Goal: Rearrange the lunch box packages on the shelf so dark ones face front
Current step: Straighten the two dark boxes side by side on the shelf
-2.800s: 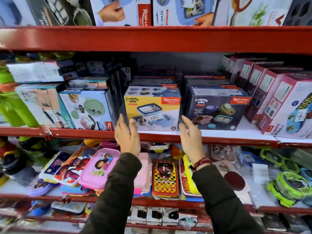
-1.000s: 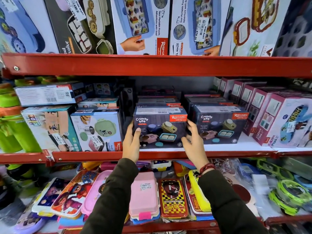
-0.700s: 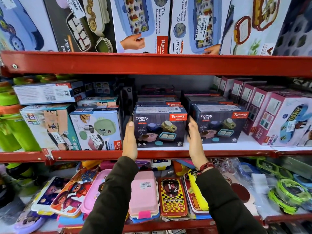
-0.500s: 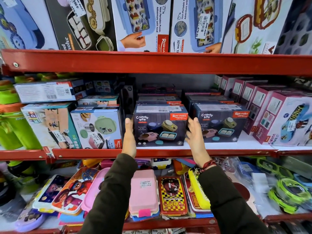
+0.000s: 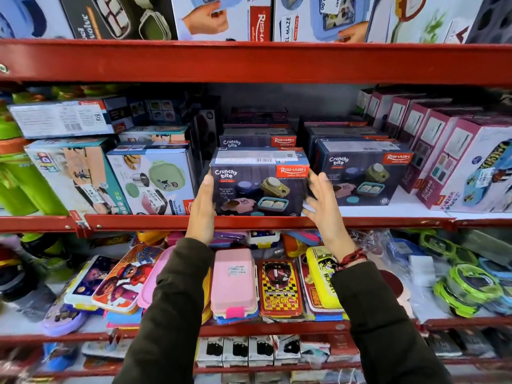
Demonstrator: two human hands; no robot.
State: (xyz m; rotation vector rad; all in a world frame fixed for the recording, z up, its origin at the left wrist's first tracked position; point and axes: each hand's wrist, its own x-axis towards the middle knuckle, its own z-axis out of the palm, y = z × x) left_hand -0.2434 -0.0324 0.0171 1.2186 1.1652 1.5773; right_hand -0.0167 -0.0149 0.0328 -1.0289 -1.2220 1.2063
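A dark "Crunchy bite" lunch box package (image 5: 257, 187) stands at the front edge of the middle shelf (image 5: 388, 221), printed face outward. My left hand (image 5: 203, 206) lies flat against its left side. My right hand (image 5: 322, 206) presses its right side with the fingers spread. A second dark package (image 5: 360, 173) faces front just to the right, slightly further back. More dark packages (image 5: 257, 141) are stacked behind the first one, mostly hidden.
Light-coloured boxes (image 5: 155, 181) fill the shelf on the left and pink boxes (image 5: 454, 167) line the right. The red beam of the upper shelf (image 5: 249, 60) hangs overhead. The shelf below holds several plastic lunch boxes (image 5: 234, 284).
A yellow-and-blue package stood at the front 2.8 s ago; a dark one now stands there. In the last second both hands stayed on its sides and the view moved closer.
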